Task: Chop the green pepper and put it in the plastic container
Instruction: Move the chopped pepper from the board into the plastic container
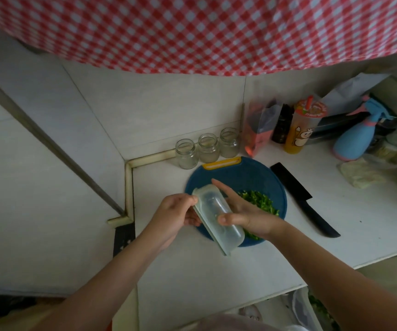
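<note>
The plastic container [217,217] is clasped by left hand [176,215] and right hand [246,212]; chopped green pepper [262,201] must next be scooped in

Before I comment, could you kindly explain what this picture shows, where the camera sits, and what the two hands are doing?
There is no machine here: a person works with bare hands, and the single picture comes from a camera worn on the head, looking down. The left hand grips the rim of a clear plastic container, which is tipped on its side over a round blue cutting board. The right hand pinches its body between thumb and fingers. A heap of chopped green pepper lies on the board, partly hidden by that hand. A black knife lies on the white counter to the right of the board, apart from both hands. Three glass jars stand behind the board.
</note>
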`<state>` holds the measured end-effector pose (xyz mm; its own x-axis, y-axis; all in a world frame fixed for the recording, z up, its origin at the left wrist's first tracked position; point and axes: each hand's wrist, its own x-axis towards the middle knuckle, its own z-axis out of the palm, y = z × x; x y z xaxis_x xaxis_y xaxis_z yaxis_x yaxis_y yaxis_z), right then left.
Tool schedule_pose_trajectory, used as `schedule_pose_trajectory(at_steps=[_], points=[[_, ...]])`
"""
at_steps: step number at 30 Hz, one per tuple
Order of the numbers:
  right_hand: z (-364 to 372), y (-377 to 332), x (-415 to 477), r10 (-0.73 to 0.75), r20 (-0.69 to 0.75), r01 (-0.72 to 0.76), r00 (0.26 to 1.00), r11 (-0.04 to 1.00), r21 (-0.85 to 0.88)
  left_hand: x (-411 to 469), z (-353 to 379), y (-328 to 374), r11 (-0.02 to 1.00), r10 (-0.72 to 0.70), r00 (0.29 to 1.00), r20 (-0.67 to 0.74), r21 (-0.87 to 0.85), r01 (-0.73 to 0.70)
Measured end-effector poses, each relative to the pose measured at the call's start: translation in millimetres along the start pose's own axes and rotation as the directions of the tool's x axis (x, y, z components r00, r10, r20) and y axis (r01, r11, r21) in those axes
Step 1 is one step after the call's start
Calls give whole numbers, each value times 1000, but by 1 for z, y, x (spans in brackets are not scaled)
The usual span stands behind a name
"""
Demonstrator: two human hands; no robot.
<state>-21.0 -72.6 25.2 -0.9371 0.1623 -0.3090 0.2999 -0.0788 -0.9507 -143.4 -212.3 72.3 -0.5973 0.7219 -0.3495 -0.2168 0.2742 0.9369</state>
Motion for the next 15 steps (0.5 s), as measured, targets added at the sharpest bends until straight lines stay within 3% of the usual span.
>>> schedule_pose_trajectory(at_steps=[4, 7, 10, 15], points=[[3, 2, 3, 37, 47, -36, 998, 999, -14, -4, -2, -1, 999, -32, 999, -8, -38, 32], [1, -1, -1, 71, 68, -66, 995, 994, -84, -7, -5, -7, 990, 49, 999, -3, 134, -48], [2, -8, -3, 25, 75, -14, 997, 989, -145, -11, -5, -7, 897, 182, 966, 184, 370, -240], [0, -26, -12, -152, -46, 134, 987, 954, -269, -16, 2, 10, 788, 277, 883, 379, 437, -434]])
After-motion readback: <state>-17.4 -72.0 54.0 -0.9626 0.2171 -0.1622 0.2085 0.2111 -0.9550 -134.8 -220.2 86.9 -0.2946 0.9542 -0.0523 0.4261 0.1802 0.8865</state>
